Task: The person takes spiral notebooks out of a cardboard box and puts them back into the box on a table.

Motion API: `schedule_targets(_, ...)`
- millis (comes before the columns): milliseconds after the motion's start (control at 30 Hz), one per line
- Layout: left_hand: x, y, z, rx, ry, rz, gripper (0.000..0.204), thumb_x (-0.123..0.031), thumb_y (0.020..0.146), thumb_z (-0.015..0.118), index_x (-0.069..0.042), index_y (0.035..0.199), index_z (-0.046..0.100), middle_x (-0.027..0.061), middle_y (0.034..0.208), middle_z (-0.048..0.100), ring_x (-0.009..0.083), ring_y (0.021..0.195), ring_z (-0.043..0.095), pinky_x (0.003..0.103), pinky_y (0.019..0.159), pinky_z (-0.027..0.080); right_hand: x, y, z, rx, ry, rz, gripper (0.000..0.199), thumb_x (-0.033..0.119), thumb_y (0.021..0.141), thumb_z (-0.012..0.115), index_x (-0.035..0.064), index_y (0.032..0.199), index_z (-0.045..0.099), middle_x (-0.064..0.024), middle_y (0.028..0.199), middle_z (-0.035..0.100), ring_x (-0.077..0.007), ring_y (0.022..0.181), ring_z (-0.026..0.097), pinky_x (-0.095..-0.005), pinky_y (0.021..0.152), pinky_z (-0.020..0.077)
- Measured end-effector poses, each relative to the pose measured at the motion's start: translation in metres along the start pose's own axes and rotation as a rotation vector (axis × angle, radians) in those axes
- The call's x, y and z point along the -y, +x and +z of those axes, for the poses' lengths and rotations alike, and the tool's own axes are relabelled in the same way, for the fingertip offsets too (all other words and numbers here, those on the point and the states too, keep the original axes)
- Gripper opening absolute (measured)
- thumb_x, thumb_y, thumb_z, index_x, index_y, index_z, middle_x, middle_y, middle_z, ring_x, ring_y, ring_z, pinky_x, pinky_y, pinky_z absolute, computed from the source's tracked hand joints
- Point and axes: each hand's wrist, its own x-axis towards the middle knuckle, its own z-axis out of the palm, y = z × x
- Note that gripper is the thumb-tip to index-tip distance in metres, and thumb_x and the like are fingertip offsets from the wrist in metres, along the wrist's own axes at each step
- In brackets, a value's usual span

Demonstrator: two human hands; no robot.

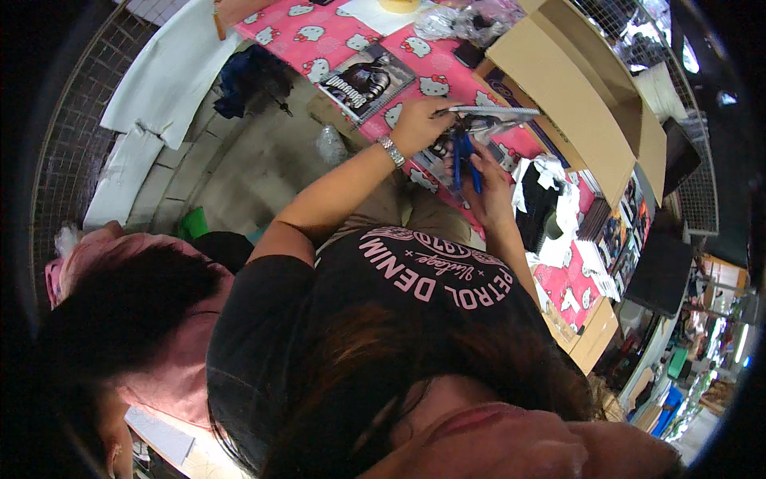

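Observation:
My left hand (423, 126), with a metal watch on its wrist, pinches the left end of a pale spiral coil (495, 110). The coil runs along the edge of a dark-covered notebook (481, 124), partly hidden by my hands. Just below it, my right hand (493, 182) is closed around blue-handled pliers (466, 160), whose jaws point up toward the coil. To the left of my hands, another spiral notebook (367, 81) with a dark picture cover lies flat on the pink patterned tablecloth (435, 86).
An open cardboard box (562, 88) stands at the right of the table. Nearer lie a black item in torn white wrapping (538, 203) and stacked picture covers (626, 227). Clear plastic bags (455, 22) lie at the back. A person in pink (179, 343) is close on my left.

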Motion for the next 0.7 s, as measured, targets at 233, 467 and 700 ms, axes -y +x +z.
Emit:
schedule_targets(233, -0.065, 0.094, -0.089, -0.030, 0.713, 0.280, 0.022, -0.027, 0.073, 0.062, -0.013, 0.089, 0.068, 0.0116, 0.085, 0.068, 0.0302, 0.084, 0.064, 0.043, 0.073, 0.052, -0.028, -0.035, -0.115, -0.493, -0.432, -0.181, 0.044, 0.023, 0.086, 0.057, 0.0000, 0.124, 0.055, -0.0073, 0.104, 0.062, -0.0152, 0.089, 0.060, -0.0277, 0.083, 0.0459)
schedule_targets(467, 0.053, 0.147, -0.039, 0.831, 1.316, 0.138, 0.029, -0.015, 0.079, 0.049, -0.012, 0.102, 0.067, 0.0093, 0.100, 0.068, 0.0299, 0.102, 0.061, 0.048, 0.080, 0.050, -0.099, -0.034, -0.155, -0.639, -1.415, -0.031, 0.055, 0.031, 0.075, 0.070, 0.0028, 0.120, 0.056, -0.0217, 0.106, 0.063, -0.0349, 0.101, 0.061, -0.0429, 0.088, 0.0461)
schedule_targets(700, 0.154, 0.101, -0.088, 0.480, 0.921, -0.176, 0.060, -0.022, 0.082, 0.056, -0.028, 0.140, 0.041, 0.0083, 0.147, 0.038, 0.0317, 0.138, 0.032, 0.056, 0.110, 0.023, -0.039, -0.031, -0.193, -0.774, -1.332, -0.355, 0.018, 0.016, 0.084, 0.063, 0.0020, 0.094, 0.068, -0.0169, 0.086, 0.069, -0.0299, 0.080, 0.068, -0.0350, 0.072, 0.0528)
